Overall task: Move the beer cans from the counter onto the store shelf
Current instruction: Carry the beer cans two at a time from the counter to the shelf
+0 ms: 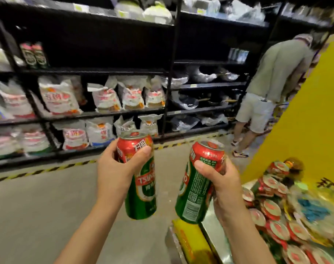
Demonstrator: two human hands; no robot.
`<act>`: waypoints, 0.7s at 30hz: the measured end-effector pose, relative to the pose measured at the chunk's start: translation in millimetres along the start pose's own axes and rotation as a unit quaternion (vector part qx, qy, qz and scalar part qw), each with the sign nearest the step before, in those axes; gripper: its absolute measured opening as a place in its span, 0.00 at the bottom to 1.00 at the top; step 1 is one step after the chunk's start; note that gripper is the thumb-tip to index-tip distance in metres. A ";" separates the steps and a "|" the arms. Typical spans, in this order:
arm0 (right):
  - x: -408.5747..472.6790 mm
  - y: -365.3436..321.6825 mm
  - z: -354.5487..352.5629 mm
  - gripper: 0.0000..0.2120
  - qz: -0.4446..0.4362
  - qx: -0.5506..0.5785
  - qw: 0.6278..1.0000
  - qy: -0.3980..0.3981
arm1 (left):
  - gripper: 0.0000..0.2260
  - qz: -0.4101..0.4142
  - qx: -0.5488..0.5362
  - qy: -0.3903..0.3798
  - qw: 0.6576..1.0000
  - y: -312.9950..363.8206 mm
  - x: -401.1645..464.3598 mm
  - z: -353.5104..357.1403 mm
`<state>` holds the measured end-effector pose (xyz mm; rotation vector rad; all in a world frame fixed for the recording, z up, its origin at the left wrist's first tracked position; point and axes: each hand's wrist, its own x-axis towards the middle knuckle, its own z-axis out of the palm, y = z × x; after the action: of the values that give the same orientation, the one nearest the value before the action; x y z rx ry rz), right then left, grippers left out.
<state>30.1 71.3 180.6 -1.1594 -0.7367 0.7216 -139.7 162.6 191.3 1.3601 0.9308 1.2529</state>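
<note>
Clasping one tall green-and-red aluminium beer can (139, 176) in the left hand (114, 168) and another (198, 181) in the right hand (221, 183), each grip holds its can roughly upright, tops leaning toward the black metal store shelf (97, 71) ahead-left, nearer the left hand; more cans (276, 206) crowd the tabletop (215, 239) at right.

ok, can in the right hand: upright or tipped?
Tipped. The right can leans, its top toward the upper right and its base toward the lower left, in the right hand; fingers wrap its upper half.

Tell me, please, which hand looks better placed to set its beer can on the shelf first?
Probably the left hand: its can is held upright and lies nearer the dark shelf with two cans already on it. The right hand holds its can tilted, by the counter.
</note>
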 end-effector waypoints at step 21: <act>228.4 127.2 318.2 0.28 0.064 -0.044 0.987 -0.139 | 0.16 -0.017 0.067 0.157 0.985 -38.3 282.4 -211.5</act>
<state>-114.8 456.4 162.2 -1.2072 -0.9412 0.9808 -299.0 479.7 195.2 1.2633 1.2725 1.4244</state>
